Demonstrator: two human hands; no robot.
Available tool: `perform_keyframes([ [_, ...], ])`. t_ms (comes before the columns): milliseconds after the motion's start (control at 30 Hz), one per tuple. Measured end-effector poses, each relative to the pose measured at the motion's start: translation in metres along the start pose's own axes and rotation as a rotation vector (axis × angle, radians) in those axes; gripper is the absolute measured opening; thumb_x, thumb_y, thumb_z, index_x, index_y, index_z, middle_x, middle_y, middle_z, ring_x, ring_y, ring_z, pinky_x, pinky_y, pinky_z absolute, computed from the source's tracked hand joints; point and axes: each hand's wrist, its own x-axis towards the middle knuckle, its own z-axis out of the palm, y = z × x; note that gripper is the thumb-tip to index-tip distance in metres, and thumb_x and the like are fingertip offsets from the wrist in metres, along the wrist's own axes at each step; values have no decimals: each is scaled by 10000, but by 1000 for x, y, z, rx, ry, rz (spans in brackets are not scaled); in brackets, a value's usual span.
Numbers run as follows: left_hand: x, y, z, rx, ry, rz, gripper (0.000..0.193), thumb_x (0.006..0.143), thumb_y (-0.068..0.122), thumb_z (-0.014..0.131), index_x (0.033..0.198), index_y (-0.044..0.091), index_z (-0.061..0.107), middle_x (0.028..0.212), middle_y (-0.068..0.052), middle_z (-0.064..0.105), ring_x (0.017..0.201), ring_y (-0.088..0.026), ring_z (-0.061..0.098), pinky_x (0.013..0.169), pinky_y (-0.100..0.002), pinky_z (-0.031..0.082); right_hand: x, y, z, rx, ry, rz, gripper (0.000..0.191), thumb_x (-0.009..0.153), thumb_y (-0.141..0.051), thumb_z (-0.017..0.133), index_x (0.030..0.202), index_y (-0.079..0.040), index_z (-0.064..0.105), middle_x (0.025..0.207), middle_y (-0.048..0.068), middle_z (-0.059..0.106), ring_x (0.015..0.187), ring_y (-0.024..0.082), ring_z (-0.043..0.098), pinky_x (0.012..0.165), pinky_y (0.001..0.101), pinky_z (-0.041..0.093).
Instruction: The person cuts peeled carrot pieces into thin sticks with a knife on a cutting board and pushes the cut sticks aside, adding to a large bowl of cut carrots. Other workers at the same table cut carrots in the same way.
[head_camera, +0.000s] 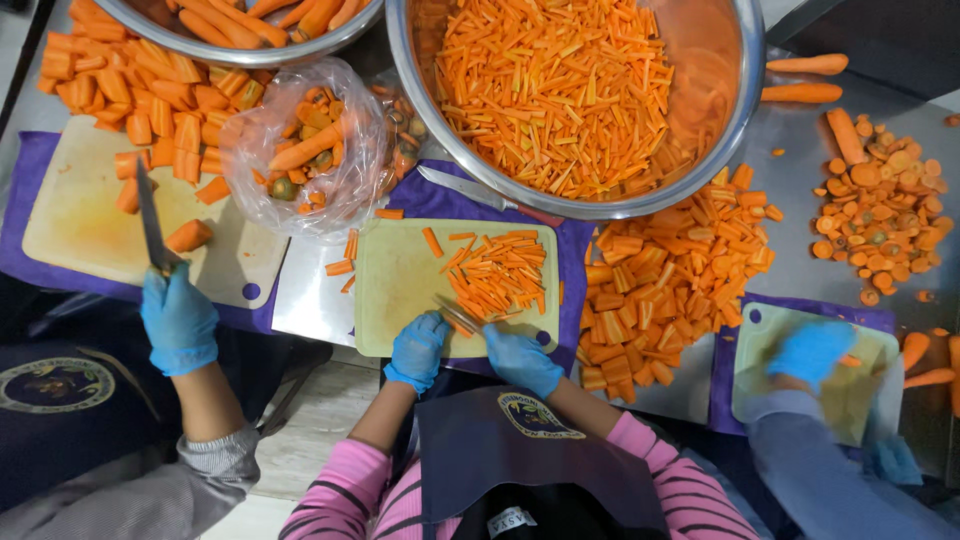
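- The person in the striped pink sleeves is slicing carrot into thin sticks on a pale green cutting board; this looks like the middle of a cutting stroke
- The right hand, in a blue glove, is closing its fingers around the handle of a knife, with the blade angling up and to the left across the board's near edge
- The left hand is sitting just beside the blade with fingers curling down; whether it is pinning a carrot piece I cannot tell, since the glove is covering whatever lies beneath
- The cut carrot sticks are lying in a loose heap on the board just beyond the blade, and many more are filling the big steel bowl behind it
- The next stroke, as I judge it, is calling for the left fingertips tucking back from the edge and a fresh piece from the chunk pile (lying on the counter right of the board)
- Hard to make out: the knife handle is hiding inside the glove, the piece under the blade is not showing, and a co-worker's gloved hand at the right is blurring with motion; another co-worker's hand at the left is gripping a second knife
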Motion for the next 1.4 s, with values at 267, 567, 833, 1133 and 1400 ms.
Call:
perform_keyframes([
  [267, 5, 4, -7, 1, 19, 19, 197, 843, 117, 674, 1034, 105, 721, 1095, -47, 697, 959, -275, 680, 748, -400, 585, 14, -8, -2, 558, -433, 400, 245, 954, -112, 449, 1178, -33, 507, 745, 261, 691, 669, 462, 689, 591, 582, 514],
  [567, 8, 6, -12, -28, 24, -9, 222, 822, 112, 653, 1032, 108, 723, 1102, -83, 691, 1008, -315, 678, 787, -429, 579, 40, -23, 7, 572, -450, 434, 233, 956, -121, 430, 1155, -7, 470, 762, 270, 686, 724, 471, 696, 634, 586, 507],
  [833, 26, -34, -56, 7, 258, -314, 315, 779, 54, 640, 1086, 65, 710, 1109, -211, 655, 987, -412, 629, 859, -504, 543, 32, -3, 2, 589, -147, 408, 209, 981, -157, 486, 1097, 15, 462, 605, 233, 625, 542, 445, 630, 489, 577, 458],
  [1133, 55, -113, -109, 244, -193, -504, 232, 962, 218, 665, 1184, 177, 718, 1146, -112, 710, 1021, -363, 677, 909, -496, 531, 15, -1, 1, 272, -292, 169, 150, 1022, -141, 454, 1069, -2, 485, 588, 201, 607, 478, 383, 638, 419, 544, 474],
  [1400, 34, -38, -53, -551, -328, -381, 332, 897, 145, 641, 1223, 97, 681, 1135, -157, 722, 974, -377, 680, 874, -444, 547, 24, 21, 6, 589, -329, 544, 205, 969, -197, 454, 1071, -21, 484, 682, 268, 649, 644, 494, 635, 612, 633, 449],
])
